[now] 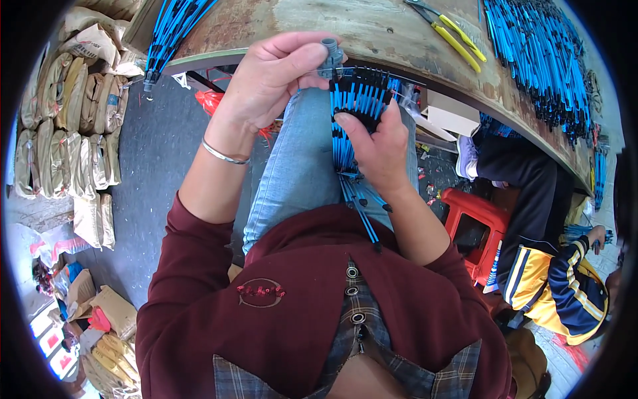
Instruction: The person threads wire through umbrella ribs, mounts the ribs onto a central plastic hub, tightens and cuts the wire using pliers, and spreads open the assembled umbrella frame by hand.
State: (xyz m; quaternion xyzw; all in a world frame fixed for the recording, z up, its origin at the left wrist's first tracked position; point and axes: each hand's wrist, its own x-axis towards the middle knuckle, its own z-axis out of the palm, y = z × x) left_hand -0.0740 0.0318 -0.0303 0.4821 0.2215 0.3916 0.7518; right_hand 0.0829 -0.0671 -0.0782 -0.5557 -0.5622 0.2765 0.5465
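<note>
My left hand (pixel 282 70) pinches a small grey ribbed plastic tube (pixel 330 53) between thumb and fingers, held upright just off the table's edge. My right hand (pixel 380 143) is closed around a bunch of thin blue rods (pixel 342 149) with black ends, which look like umbrella ribs. Their black tips stand in a row along a thin wire (pixel 355 68) near the grey tube. The lower ends of several rods hang down past my palm toward my lap. The fingers beneath the bunch are partly hidden.
On the wooden table (pixel 266 26) lie yellow-handled pliers (pixel 458 43), a big pile of blue rods (pixel 538 60) and another bundle (pixel 169 40). A red stool (pixel 475 226) stands at right, near a seated person (pixel 551 279). Wrapped packs (pixel 66 139) are stacked at left.
</note>
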